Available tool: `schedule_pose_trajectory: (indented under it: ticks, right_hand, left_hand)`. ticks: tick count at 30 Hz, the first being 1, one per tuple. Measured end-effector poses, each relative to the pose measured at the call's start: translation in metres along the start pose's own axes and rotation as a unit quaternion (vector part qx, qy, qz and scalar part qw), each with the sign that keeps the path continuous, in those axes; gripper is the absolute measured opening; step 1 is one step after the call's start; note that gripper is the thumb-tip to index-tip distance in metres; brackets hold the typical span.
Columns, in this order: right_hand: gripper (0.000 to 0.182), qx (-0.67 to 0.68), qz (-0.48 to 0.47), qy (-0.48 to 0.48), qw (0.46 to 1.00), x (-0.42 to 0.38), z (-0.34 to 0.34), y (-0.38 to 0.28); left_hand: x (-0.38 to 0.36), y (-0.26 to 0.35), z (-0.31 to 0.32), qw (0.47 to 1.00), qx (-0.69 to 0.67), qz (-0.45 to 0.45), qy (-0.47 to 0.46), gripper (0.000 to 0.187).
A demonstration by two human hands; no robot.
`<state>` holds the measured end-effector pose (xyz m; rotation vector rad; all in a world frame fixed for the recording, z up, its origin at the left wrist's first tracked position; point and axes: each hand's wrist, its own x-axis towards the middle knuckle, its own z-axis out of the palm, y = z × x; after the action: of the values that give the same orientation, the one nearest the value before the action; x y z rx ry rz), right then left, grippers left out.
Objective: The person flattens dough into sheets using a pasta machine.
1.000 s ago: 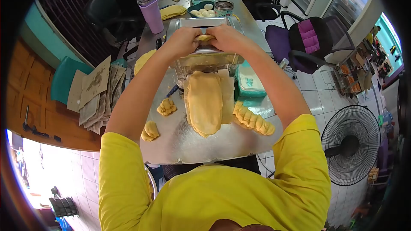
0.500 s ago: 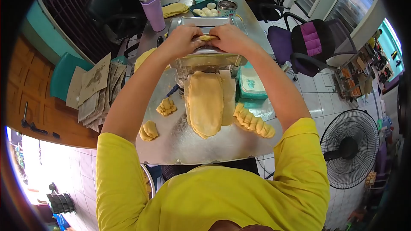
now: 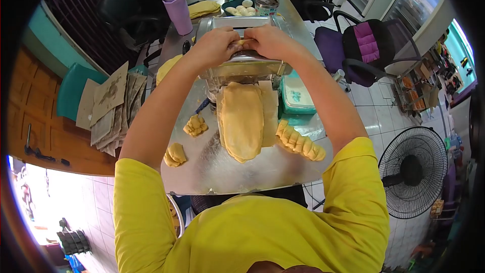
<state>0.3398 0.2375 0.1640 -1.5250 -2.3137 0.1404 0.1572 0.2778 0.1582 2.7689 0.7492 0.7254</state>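
Both my hands meet at the top of a metal dough roller machine (image 3: pixel 237 71). Fingers curled, my left hand (image 3: pixel 218 45) and my right hand (image 3: pixel 265 40) grip the two ends of a small piece of dough (image 3: pixel 244 43), most of it hidden by the fingers. Below the rollers, a stack of long, flat dough sheets (image 3: pixel 242 121) lies on a board on the steel table (image 3: pixel 212 177). Two dough lumps, one upper (image 3: pixel 195 125) and one lower (image 3: pixel 175 155), rest to its left. A row of dough pieces (image 3: pixel 300 141) lies to its right.
A teal tub with a whitish lid (image 3: pixel 298 95) stands right of the machine. Behind are a purple tumbler (image 3: pixel 177 11), a bowl of eggs (image 3: pixel 241 8) and a can (image 3: pixel 267 5). Two people work at the far end. A fan (image 3: pixel 411 172) stands at right.
My hands have pressed slightly lower and closer round the dough piece, so less of it shows. The view has shifted a little; the things on the table stay put.
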Motion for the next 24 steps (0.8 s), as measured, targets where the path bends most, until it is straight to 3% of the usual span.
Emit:
schedule_pose_trajectory:
  ticks: [6, 9, 11, 13, 15, 16, 18, 19, 21, 22, 24]
  right_hand:
    - [0.023, -0.061, -0.047, 0.072, 0.994, -0.002, 0.014, 0.003]
    - [0.020, -0.046, -0.019, 0.084, 0.995, -0.012, 0.009, -0.005]
    - [0.019, -0.020, -0.038, 0.118, 0.992, -0.015, 0.010, -0.007]
    - [0.017, 0.009, -0.055, 0.151, 0.987, -0.014, 0.013, -0.007]
    - [0.015, -0.022, -0.041, 0.120, 0.992, -0.010, 0.016, -0.008]
    - [0.015, -0.023, -0.046, 0.113, 0.992, -0.008, 0.015, -0.010]
    - [0.016, -0.056, -0.014, 0.060, 0.996, -0.003, 0.014, -0.012]
    - [0.016, -0.057, -0.016, 0.055, 0.997, -0.004, 0.015, -0.014]
    - [0.014, -0.076, -0.003, 0.063, 0.995, -0.004, 0.013, -0.018]
    - [0.014, -0.079, -0.009, 0.060, 0.995, -0.006, 0.013, -0.020]
    - [0.014, -0.062, 0.019, 0.089, 0.994, -0.009, 0.013, -0.023]
  left_hand:
    - [0.000, 0.005, 0.007, 0.994, 0.105, -0.034, 0.008, 0.012]
    - [-0.008, 0.012, 0.014, 0.994, 0.073, -0.036, 0.078, 0.014]
    - [-0.028, 0.047, 0.019, 0.926, 0.071, 0.003, 0.371, 0.013]
    - [-0.060, 0.068, 0.053, 0.906, -0.116, -0.115, 0.390, 0.013]
    - [-0.075, 0.084, 0.098, 0.825, -0.369, -0.234, 0.358, 0.019]
    - [-0.076, 0.078, 0.112, 0.821, -0.370, -0.239, 0.363, 0.019]
    - [-0.071, 0.063, 0.133, 0.732, -0.414, -0.402, 0.361, 0.026]
    - [-0.066, 0.058, 0.134, 0.729, -0.416, -0.405, 0.363, 0.026]
    - [-0.055, 0.046, 0.132, 0.656, -0.498, -0.401, 0.401, 0.030]
    - [-0.051, 0.046, 0.134, 0.652, -0.499, -0.401, 0.407, 0.030]
    - [-0.039, 0.048, 0.137, 0.560, -0.569, -0.386, 0.463, 0.031]
